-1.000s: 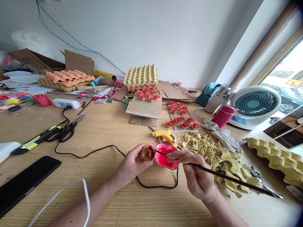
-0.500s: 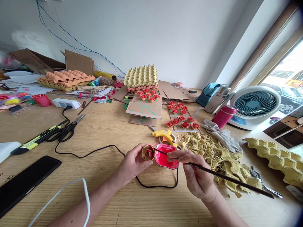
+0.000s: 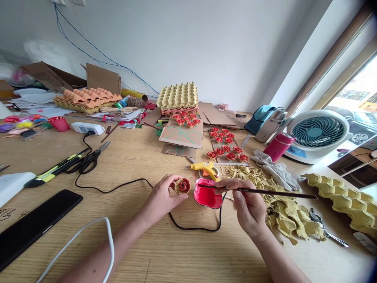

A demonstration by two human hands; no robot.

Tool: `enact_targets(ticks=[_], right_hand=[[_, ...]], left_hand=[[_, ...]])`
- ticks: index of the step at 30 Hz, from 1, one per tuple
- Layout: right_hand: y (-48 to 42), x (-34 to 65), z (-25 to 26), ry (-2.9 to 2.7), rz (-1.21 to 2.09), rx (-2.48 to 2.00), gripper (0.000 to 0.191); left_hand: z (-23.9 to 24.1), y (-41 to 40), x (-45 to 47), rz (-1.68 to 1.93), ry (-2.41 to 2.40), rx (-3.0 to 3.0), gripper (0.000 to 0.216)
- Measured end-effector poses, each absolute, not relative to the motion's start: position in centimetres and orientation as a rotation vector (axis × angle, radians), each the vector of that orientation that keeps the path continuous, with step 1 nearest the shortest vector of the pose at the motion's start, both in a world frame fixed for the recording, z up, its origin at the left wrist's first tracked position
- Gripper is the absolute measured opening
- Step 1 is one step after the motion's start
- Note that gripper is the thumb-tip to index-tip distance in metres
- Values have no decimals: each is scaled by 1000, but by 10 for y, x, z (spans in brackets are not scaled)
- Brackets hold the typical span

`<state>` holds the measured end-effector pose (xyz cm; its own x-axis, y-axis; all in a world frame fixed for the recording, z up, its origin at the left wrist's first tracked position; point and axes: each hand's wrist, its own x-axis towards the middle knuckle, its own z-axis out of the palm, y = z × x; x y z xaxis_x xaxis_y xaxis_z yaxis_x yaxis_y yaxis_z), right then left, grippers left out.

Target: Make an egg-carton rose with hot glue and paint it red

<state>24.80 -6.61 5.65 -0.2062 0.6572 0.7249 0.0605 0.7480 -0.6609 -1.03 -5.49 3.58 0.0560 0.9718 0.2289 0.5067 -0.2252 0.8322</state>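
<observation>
My left hand (image 3: 161, 198) is closed around a small egg-carton rose (image 3: 182, 186), tan outside and painted red in the middle, held just above the wooden table (image 3: 132, 157). My right hand (image 3: 246, 204) pinches a long thin black paintbrush (image 3: 265, 191). The brush lies almost level, and its tip is over the rim of a small dish of red paint (image 3: 206, 194) standing between my two hands. The rose is a little left of the dish and clear of the brush tip.
A yellow glue gun (image 3: 206, 168) with its black cord lies behind the dish. Carton scraps (image 3: 279, 204), a cut egg tray (image 3: 341, 192), finished red roses (image 3: 225, 147), cardboard, stacked trays (image 3: 176, 96), a fan (image 3: 316, 133), scissors (image 3: 88, 159) and a black phone (image 3: 32, 226) surround my hands.
The brush tip has left the rose and swung right to the paint dish, the handle now lying nearly level. My left hand has lowered the rose slightly. The view has shifted a little.
</observation>
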Motion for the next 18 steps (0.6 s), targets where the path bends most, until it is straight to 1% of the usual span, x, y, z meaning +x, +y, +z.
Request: enact_targets(ticks=[5,8,12,15,16,17,18], right_hand=[[-59,249,52,-1773,523,-638,17],[-57,249,50,-1766,535,-667,15],[-55,250,49,-1776,517,-691,13],[-53,251,49,-1776,511,-695,12],[-53,251,49,-1773,511,-697,12],[-53,252,49,-1772,511,-702,12],[-53,252,50,-1775,509,-709,13]], left_hand=[[32,-53,-12,1015,1488,1839,31],[26,-56,-11,937,1505,1837,33],[27,-54,-10,883,1531,1839,45],[41,-54,-17,948,1553,1879,54],[47,-57,-22,1001,1571,1891,52],[54,-65,-27,1070,1595,1886,44],[61,-76,-34,1105,1561,1881,29]])
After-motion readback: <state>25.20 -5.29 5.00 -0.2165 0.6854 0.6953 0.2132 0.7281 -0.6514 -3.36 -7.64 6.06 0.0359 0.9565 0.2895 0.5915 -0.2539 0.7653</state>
